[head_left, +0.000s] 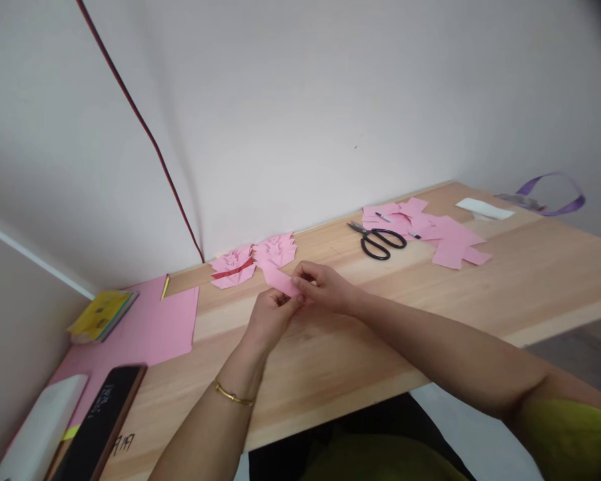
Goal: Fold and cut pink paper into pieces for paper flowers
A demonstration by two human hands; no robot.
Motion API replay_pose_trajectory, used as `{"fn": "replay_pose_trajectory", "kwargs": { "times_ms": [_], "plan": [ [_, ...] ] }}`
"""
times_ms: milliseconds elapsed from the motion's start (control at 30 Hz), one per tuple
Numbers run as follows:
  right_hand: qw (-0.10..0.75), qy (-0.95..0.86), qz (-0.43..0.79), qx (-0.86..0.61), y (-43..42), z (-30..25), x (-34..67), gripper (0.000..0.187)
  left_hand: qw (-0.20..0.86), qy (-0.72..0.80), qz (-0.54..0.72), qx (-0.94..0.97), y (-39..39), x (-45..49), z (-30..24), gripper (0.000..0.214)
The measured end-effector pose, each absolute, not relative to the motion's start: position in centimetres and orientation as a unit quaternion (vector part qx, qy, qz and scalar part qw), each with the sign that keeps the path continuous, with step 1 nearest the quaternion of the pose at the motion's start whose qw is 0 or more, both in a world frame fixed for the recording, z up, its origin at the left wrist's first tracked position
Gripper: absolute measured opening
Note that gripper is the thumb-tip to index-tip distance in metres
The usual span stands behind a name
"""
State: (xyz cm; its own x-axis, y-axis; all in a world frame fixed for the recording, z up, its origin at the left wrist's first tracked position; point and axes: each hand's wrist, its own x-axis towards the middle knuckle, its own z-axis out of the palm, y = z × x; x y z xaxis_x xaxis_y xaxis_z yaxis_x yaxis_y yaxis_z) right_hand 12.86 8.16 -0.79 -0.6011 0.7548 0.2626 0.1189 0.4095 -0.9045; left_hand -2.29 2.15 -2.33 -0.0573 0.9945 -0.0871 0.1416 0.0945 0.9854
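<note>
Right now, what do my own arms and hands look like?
Your left hand and right hand wear no gloves. A thin gold bracelet circles the left forearm; the right forearm has none. A yellow-green sleeve shows near the right elbow.

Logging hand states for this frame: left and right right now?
Left hand: closed, pinching the near end of the pink paper.
Right hand: closed, thumb and fingers pinching the same paper.

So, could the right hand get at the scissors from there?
Probably yes: the right hand is busy gripping pink paper, but nothing seems to stand between it and the black-handled scissors.
</note>
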Motion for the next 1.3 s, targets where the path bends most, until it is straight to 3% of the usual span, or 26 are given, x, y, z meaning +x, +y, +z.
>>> {"fn": "replay_pose_trajectory", "kwargs": {
  "times_ms": [200, 300, 400, 500, 800, 967, 1100, 1300],
  "plan": [
    [0.329, -0.785, 0.422, -0.313, 8.6, -0.6, 13.2, 0.016, 0.463, 0.594, 0.388, 0.531, 1.7, -2.0, -1.6, 0.030],
    [0.242, -0.829, 0.367, -0.345, 9.3, -0.4, 14.0, 0.016, 0.448, 0.585, 0.335, 0.586, 1.3, -2.1, -0.7, 0.031],
    [0.130, -0.877, 0.296, -0.356, 9.9, -0.5, 14.7, 0.016, 0.331, 0.603, 0.394, 0.610, 1.2, -2.6, 0.0, 0.023],
    [0.083, -0.904, 0.238, -0.346, 9.9, -0.9, 14.7, 0.019, 0.230, 0.604, 0.417, 0.639, 1.5, -3.1, -0.1, 0.013],
    [0.076, -0.913, 0.175, -0.360, 9.6, -1.1, 14.2, 0.014, 0.091, 0.526, 0.144, 0.833, 1.9, -2.4, -2.2, 0.030],
    [0.107, -0.889, 0.216, -0.390, 10.1, -0.2, 14.9, 0.013, 0.080, 0.528, 0.106, 0.839, 1.7, -2.2, -1.6, 0.029],
    [0.072, -0.884, 0.276, -0.371, 9.8, 0.0, 15.3, 0.007, 0.084, 0.531, 0.098, 0.837, 1.6, -2.0, -1.2, 0.029],
    [0.062, -0.891, 0.248, -0.375, 9.5, -1.2, 14.8, 0.009, 0.054, 0.528, 0.069, 0.845, 1.5, -1.9, -1.2, 0.029]
  ]
}}
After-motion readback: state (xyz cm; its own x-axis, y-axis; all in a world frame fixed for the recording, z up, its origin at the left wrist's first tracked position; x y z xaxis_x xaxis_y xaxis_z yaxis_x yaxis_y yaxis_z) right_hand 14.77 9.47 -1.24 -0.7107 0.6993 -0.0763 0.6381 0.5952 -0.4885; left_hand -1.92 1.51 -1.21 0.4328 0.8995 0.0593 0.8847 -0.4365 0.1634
